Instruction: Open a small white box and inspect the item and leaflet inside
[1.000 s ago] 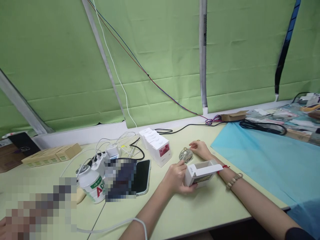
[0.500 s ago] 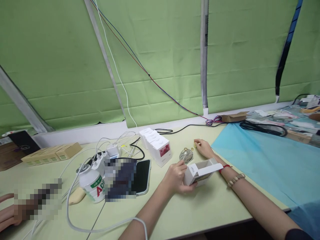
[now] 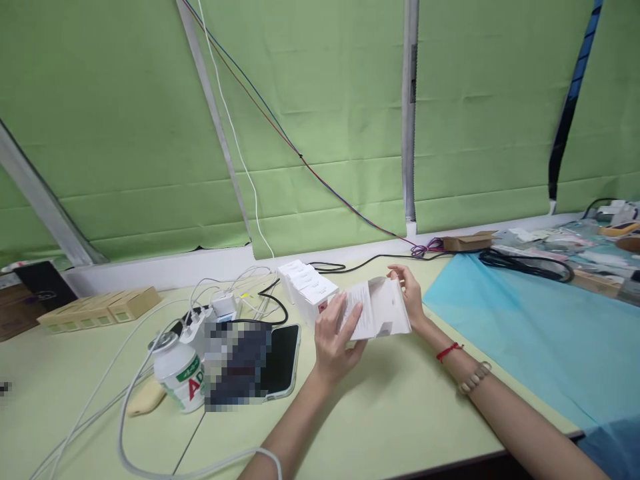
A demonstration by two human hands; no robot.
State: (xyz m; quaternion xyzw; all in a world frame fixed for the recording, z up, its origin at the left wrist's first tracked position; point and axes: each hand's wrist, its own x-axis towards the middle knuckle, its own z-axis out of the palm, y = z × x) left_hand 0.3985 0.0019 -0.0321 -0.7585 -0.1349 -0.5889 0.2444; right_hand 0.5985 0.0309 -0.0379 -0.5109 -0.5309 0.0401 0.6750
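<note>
A small white carton (image 3: 367, 310) with printed text on one side is tipped over in my left hand (image 3: 335, 340), its flap standing open toward the right. My left fingers and thumb wrap round its left end. Just beyond the carton's right edge, my right hand (image 3: 410, 293) has its fingers curled in. Whatever those fingertips hold is too small or too hidden to make out. The carton covers the table spot behind it. To its left stands a row of matching white cartons (image 3: 315, 288).
A phone (image 3: 283, 360), a white bottle (image 3: 180, 373), and a power strip (image 3: 197, 331) with cables lie to the left. Tan boxes (image 3: 105, 310) line the back left. A blue sheet (image 3: 510, 327) covers the right side, near a coiled black cable (image 3: 525, 265).
My left hand has tilted and raised the carton, turning its printed side toward me. My right hand has drawn in beside it. The clear bag and small gold pieces are now hidden. A co-worker's hand has left the left edge.
</note>
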